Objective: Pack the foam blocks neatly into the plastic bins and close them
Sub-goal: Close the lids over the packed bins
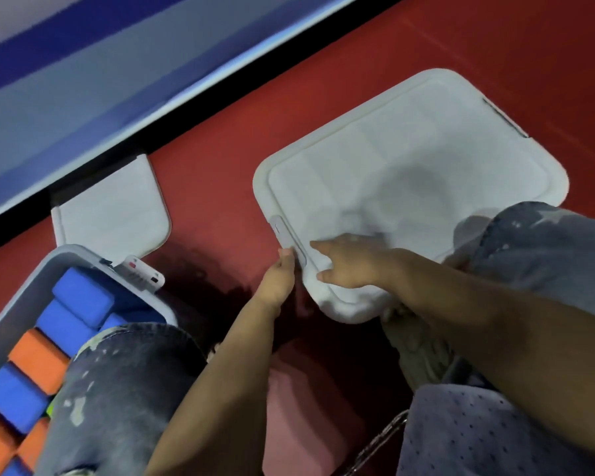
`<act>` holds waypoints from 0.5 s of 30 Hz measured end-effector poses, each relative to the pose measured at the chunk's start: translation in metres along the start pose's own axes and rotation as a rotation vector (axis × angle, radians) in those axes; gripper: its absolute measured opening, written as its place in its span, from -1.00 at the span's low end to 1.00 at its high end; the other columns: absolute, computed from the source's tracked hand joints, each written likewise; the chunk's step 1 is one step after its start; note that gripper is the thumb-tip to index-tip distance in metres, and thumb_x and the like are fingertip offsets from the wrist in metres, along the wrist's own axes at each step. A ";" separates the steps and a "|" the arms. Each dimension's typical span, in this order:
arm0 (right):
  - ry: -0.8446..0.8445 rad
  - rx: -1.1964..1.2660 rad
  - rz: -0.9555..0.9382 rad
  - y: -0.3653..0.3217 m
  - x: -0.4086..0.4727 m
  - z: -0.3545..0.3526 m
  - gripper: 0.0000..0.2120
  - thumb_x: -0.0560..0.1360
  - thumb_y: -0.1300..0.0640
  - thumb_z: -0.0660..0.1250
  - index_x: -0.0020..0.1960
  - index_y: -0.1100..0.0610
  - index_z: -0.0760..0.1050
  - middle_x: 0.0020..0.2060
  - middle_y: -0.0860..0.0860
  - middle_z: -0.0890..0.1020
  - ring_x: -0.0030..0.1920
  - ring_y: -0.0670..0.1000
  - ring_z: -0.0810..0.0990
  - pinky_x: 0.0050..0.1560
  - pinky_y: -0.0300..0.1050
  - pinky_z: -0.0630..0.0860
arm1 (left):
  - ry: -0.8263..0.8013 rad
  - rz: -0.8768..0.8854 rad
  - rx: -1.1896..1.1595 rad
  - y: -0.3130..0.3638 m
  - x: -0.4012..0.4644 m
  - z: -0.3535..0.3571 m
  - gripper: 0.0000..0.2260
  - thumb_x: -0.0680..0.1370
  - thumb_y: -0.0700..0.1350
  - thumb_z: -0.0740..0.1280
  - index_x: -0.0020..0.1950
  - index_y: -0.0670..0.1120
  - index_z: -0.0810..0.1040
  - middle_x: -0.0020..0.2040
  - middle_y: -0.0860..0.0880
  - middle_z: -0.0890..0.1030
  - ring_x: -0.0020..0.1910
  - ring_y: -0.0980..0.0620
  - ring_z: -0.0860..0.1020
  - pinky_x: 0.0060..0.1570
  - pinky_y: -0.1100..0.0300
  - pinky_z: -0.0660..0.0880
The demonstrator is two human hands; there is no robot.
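Note:
A white plastic bin with its lid (409, 159) on stands on the red floor at centre right. My right hand (347, 262) lies flat on the lid's near corner with straight fingers. My left hand (279, 280) touches the grey latch (289, 235) on the lid's left edge with its fingertips. At lower left stands an uncovered bin (24, 286) filled with blue foam blocks (81, 295) and orange foam blocks (37, 359) set in rows. My left knee hides part of that bin.
A second white lid (114, 207) lies on the floor beside the uncovered bin, against a black and blue wall edge (152, 108). A small white device (141, 271) rests on that bin's rim. My knees in jeans fill the lower corners.

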State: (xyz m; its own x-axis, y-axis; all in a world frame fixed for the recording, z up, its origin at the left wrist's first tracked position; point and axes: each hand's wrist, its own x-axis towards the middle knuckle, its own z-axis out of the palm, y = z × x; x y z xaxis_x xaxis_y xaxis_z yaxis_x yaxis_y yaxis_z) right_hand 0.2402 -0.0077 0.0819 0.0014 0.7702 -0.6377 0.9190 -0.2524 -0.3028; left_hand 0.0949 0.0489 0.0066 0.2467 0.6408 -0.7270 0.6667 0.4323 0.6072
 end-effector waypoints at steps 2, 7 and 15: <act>0.017 0.019 -0.003 -0.001 0.000 -0.002 -0.43 0.56 -0.11 0.20 0.50 0.01 0.15 0.35 0.07 0.41 0.35 0.13 0.36 0.31 0.00 0.31 | -0.144 -0.018 -0.037 0.006 0.002 0.006 -0.46 0.62 0.25 -0.03 0.42 -0.01 0.43 0.35 0.07 0.44 0.37 0.04 0.37 0.41 0.10 0.23; -0.006 0.098 0.020 0.001 -0.005 -0.005 -0.42 0.57 -0.07 0.22 0.50 0.08 0.14 0.39 0.11 0.38 0.40 0.13 0.31 0.39 0.01 0.24 | 0.022 0.070 0.065 -0.014 -0.013 -0.007 -0.47 0.62 0.21 0.04 0.39 -0.12 0.45 0.36 -0.11 0.48 0.35 -0.10 0.43 0.40 0.02 0.28; -0.070 -0.038 -0.064 -0.056 -0.002 0.005 -0.33 0.56 -0.18 0.18 0.55 -0.08 -0.06 0.49 0.06 0.21 0.46 0.11 0.25 0.41 0.03 0.19 | 0.430 -0.121 0.269 -0.126 -0.041 -0.144 -0.53 0.48 -0.05 0.37 0.38 -0.05 0.40 0.29 -0.19 0.50 0.22 -0.17 0.50 0.22 -0.03 0.42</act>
State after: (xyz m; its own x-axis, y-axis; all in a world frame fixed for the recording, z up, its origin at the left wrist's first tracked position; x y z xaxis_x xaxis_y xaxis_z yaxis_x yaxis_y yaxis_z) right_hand 0.1870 0.0016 0.0966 -0.0836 0.7408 -0.6664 0.9308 -0.1806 -0.3176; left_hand -0.1005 0.0599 0.0060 -0.1166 0.8233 -0.5555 0.8437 0.3772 0.3819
